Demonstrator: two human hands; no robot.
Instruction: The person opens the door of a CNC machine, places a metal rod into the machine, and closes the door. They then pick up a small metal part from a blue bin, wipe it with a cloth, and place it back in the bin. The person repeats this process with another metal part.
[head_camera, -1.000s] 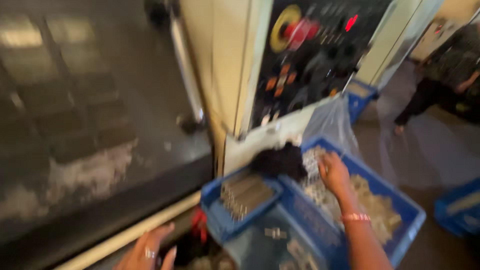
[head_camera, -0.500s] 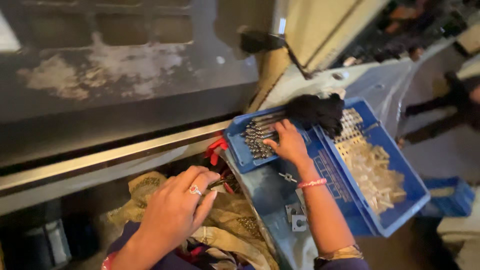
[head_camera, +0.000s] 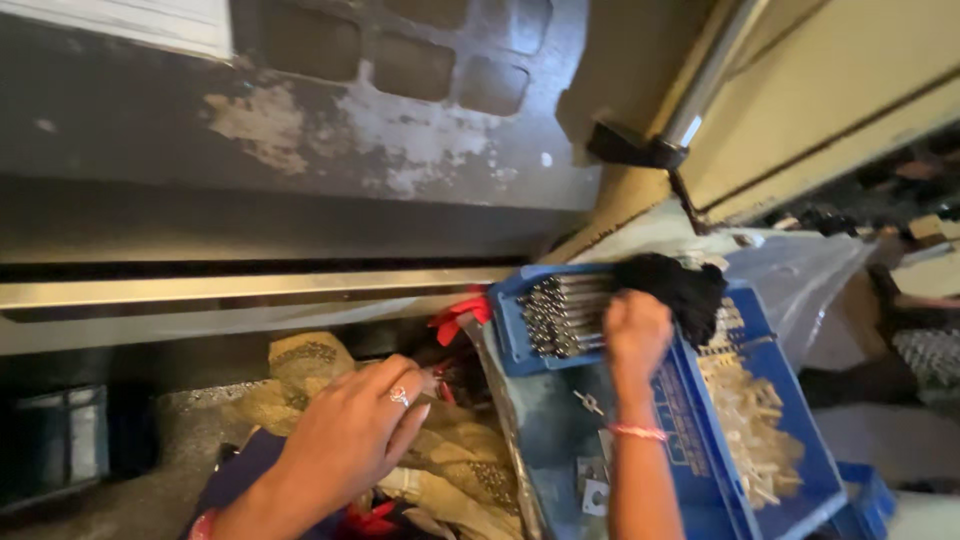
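At the centre right of the frame, the right hand (head_camera: 636, 335) reaches into a blue plastic crate (head_camera: 700, 430), its fingers curled down over a packed row of slim metal rods (head_camera: 560, 315) that lie side by side, ends outward, in the crate's upper-left compartment; the knuckles hide the fingertips, so whether a rod is actually pinched cannot be told. The rods seem stacked in one direction so that single pieces can be drawn off the end of the pile. A black cloth (head_camera: 672, 285) lies bunched just above the hand, on the crate's far rim, probably kept there for wiping. In the right-hand compartment sits a heap of pale small parts (head_camera: 750, 430), kept apart from the rods by the divider, and a few loose metal plates (head_camera: 592, 490) lie on the crate floor below the wrist. At the lower left, the left hand (head_camera: 350, 440), a ring on one finger, rests palm down with fingers loosely spread on crumpled tan fabric (head_camera: 450, 460), gripping nothing, likely as a brace while leaning forward. A grey machine body (head_camera: 300, 150) with worn paint fills the upper left.
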